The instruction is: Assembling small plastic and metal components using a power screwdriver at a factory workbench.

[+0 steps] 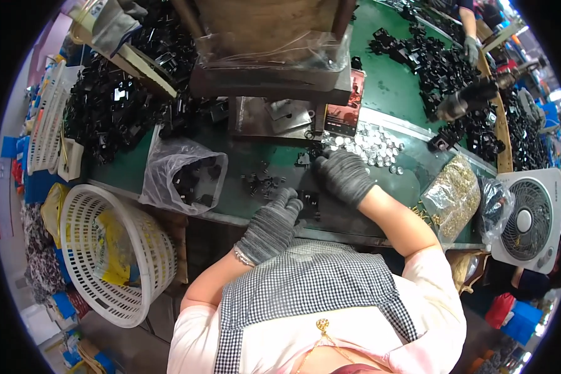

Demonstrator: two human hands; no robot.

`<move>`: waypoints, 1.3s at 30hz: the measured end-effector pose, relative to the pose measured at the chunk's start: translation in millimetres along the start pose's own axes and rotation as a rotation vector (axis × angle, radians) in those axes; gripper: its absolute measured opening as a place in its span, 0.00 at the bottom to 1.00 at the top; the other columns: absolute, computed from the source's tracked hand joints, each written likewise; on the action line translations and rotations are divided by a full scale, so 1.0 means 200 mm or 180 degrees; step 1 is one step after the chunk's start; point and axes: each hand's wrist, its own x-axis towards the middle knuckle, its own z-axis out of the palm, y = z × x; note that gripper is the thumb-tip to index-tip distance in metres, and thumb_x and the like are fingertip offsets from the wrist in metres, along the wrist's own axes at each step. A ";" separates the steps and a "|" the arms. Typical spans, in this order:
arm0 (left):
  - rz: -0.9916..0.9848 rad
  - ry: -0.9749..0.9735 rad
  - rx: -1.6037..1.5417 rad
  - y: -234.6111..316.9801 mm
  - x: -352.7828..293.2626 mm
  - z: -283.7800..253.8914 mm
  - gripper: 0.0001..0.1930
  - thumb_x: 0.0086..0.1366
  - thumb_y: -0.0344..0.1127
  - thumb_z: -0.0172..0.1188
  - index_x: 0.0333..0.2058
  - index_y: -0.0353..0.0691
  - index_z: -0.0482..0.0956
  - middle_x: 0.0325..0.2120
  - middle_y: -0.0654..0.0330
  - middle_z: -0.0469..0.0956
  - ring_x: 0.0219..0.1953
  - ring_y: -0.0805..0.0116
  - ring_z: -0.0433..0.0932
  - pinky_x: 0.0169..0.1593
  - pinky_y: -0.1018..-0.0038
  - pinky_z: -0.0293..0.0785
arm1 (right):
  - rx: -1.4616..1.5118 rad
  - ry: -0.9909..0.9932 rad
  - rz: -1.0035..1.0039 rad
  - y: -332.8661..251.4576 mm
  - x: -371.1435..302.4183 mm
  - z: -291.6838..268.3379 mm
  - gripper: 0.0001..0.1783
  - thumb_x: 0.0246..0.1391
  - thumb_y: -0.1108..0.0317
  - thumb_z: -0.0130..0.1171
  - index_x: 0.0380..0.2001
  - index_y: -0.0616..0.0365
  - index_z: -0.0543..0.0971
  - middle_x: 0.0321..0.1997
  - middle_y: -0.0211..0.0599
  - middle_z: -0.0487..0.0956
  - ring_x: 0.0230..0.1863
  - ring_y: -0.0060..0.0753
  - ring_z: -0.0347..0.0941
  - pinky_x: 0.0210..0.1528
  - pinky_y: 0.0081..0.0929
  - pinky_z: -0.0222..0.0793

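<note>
My left hand (272, 225) wears a grey knit glove and rests on the near edge of the green bench, its fingers closed on a small black plastic part (308, 202). My right hand (345, 176), also gloved in grey, lies palm down just beyond it, fingers curled toward a small black piece (303, 159). Several loose black parts (260, 182) are scattered on the green bench top (243, 206) to the left of my hands. A heap of small clear round caps (373, 146) lies right behind my right hand.
A clear bag of black parts (184, 176) sits left of my hands. Behind stands a press (274, 81). Black parts pile at the far left (109, 106) and far right (442, 68). A bag of brass bits (453, 197), a white fan (530, 218) and a white basket (106, 249) flank me. Another person's gloved hand (472, 47) works far right.
</note>
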 end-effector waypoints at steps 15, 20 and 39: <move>-0.0285 0.0740 -0.0713 -0.10 0.17 0.05 0.18 0.49 0.33 0.68 0.38 0.35 0.75 0.47 0.51 0.72 0.46 0.52 0.75 0.47 0.66 0.74 | 0.1602 0.0654 -0.0389 -0.02 -0.06 -0.10 0.08 0.40 0.76 0.62 0.28 0.58 0.79 0.28 0.41 0.77 0.31 0.47 0.76 0.33 0.36 0.72; -0.0099 0.0845 -0.0622 -0.12 0.17 0.05 0.17 0.49 0.34 0.67 0.37 0.36 0.75 0.46 0.53 0.72 0.44 0.54 0.75 0.46 0.65 0.74 | 0.1491 0.0551 -0.0350 -0.02 -0.03 -0.12 0.10 0.40 0.77 0.62 0.31 0.57 0.80 0.28 0.41 0.77 0.31 0.45 0.77 0.33 0.34 0.73; -0.0245 0.2031 -0.1263 -0.29 0.57 -0.23 0.17 0.52 0.32 0.69 0.39 0.35 0.76 0.34 0.53 0.78 0.37 0.59 0.79 0.44 0.69 0.75 | 0.0644 0.1038 -0.0495 -0.09 0.20 -0.24 0.45 0.37 0.66 0.67 0.61 0.60 0.61 0.64 0.50 0.63 0.62 0.60 0.59 0.64 0.49 0.57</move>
